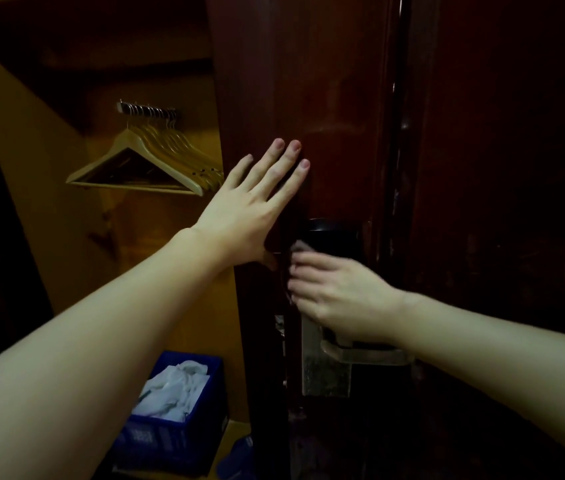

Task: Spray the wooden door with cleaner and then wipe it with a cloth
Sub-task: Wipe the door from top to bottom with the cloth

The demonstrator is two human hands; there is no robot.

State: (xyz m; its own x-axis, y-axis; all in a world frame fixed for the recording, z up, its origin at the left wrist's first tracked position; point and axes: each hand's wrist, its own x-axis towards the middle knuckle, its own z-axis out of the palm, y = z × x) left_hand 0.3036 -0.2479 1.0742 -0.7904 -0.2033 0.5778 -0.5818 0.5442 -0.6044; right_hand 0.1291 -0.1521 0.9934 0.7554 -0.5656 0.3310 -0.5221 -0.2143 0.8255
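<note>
The dark reddish wooden door stands ajar in front of me, its edge toward me. My left hand lies flat on the door with straight, spread fingers, above the lock. My right hand is blurred and curls round a small grey cloth, holding it against the black lock plate. Only a scrap of the cloth shows above my fingers. Below my right hand sits the metal door handle. No spray bottle is in view.
Left of the door is an open wardrobe with several wooden hangers on a rail. A blue crate holding white cloths stands on the floor below. The dark door frame fills the right side.
</note>
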